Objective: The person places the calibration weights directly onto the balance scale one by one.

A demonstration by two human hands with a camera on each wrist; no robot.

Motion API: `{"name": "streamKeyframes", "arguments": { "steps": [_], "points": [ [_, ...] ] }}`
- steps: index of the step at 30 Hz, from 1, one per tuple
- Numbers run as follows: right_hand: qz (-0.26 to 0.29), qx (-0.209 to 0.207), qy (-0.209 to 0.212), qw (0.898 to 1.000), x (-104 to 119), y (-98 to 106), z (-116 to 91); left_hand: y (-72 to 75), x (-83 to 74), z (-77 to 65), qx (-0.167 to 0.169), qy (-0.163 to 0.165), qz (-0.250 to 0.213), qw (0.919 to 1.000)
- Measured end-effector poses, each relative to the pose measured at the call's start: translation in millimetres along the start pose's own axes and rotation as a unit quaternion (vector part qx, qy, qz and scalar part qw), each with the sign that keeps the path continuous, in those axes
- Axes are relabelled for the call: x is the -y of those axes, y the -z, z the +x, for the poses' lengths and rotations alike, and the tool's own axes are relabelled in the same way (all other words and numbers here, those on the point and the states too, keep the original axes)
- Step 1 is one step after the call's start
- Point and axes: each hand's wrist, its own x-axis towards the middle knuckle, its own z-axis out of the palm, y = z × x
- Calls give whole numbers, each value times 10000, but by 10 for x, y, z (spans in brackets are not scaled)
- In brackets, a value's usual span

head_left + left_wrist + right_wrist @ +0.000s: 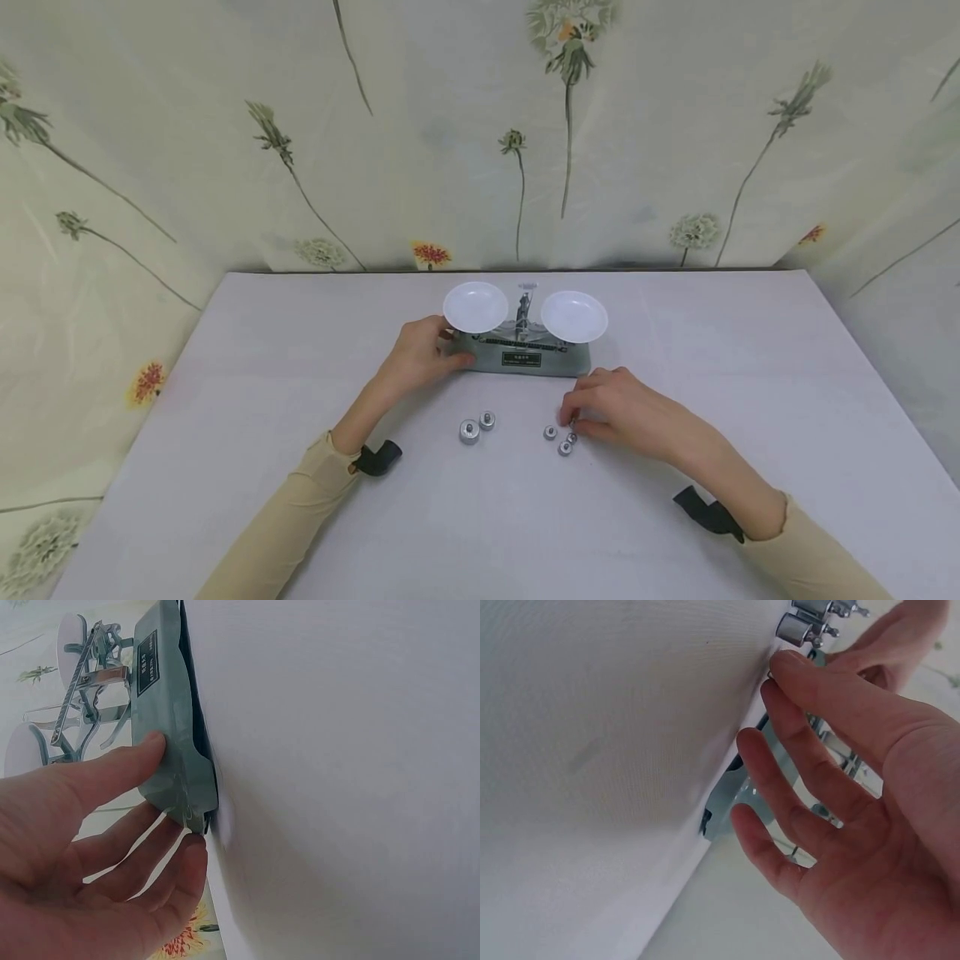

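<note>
A balance scale [521, 360] with a grey-green base and two white pans, a left pan [476, 307] and a right pan [574, 317], stands toward the back of the table. My left hand [423, 354] grips the left end of its base, thumb on the front face and fingers curled behind, as the left wrist view shows. In front of the scale's right end, my right hand [626, 412] pinches a tiny metal weight [770, 674] between thumb and index finger, mostly hidden by the fingertips. Three small knobbed weights [565, 448] stand close beside these fingertips.
Two larger metal weights, a big one [469, 431] and a smaller one [487, 420], stand between my hands. A white cloth covers the table [480, 533]. Behind its back edge hangs a flower-patterned curtain [435, 167].
</note>
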Motion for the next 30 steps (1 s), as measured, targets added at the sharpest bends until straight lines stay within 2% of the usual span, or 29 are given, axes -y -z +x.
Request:
{"name": "streamKeyframes", "arguments": {
  "steps": [10,30],
  "points": [
    [-103,-56,-322,9994,42,15,8,7,-10,4,0,47,1,10000],
    [-269,-320,-480,9980,95,133,43,7,6,6,60,89,3,9999]
  ]
}}
